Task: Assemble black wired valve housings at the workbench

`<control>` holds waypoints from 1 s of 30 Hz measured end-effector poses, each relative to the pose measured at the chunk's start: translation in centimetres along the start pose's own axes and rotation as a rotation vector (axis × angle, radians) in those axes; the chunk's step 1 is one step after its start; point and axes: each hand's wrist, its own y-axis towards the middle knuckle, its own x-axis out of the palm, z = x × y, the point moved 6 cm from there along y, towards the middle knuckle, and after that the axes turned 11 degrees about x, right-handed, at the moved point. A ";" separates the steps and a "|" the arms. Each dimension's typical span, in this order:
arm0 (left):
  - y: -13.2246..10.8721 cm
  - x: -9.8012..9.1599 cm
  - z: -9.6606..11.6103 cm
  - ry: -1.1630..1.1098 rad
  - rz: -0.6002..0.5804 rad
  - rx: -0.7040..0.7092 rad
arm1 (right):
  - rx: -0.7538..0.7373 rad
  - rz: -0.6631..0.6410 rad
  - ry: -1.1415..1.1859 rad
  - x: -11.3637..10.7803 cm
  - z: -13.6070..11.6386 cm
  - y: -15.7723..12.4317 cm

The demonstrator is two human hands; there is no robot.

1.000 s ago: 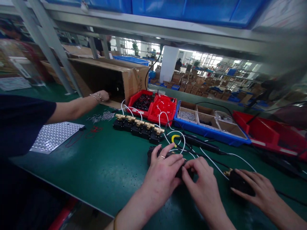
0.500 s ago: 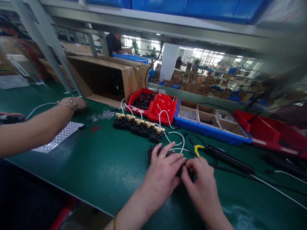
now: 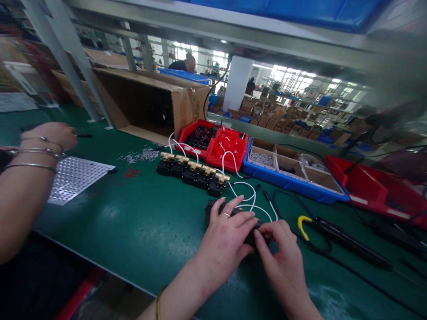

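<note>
My left hand lies over a black box-shaped unit on the green bench, its fingers bent around the top and near side. At the unit's right end my right hand is closed, thumb and fingertips pressed together against it. Whether those fingertips hold a separate small part is hidden. White cables run out behind the hands. Just beyond stands a row of several black units with brass valve bodies, joined to white cables.
An electric screwdriver with a yellow hook lies at right. Red bins and a blue divided tray line the back, beside a cardboard box. At left, a co-worker's arm reaches over a perforated metal plate.
The screwdriver has shifted right and nearer. The co-worker's arm has drawn back left, a dark thin piece now by the hand. My hands stay on the black unit, almost unmoved.
</note>
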 end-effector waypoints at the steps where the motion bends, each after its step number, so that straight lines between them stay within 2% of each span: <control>1: 0.0 0.0 0.0 -0.001 0.000 -0.001 | -0.004 0.001 0.004 0.0 0.0 0.0; 9: 0.0 0.0 0.0 0.001 0.000 0.005 | -0.081 0.047 -0.044 -0.2 -0.9 0.1; 17: 0.1 -0.4 0.3 -0.012 0.026 0.001 | 0.176 -0.040 0.055 0.0 0.4 0.6; 25: 0.6 -0.7 0.6 -0.015 0.049 -0.063 | 0.188 -0.082 0.152 -0.1 0.5 1.1; 30: 0.8 -1.0 0.8 0.004 0.059 -0.086 | 0.188 -0.078 0.134 -0.1 0.5 0.9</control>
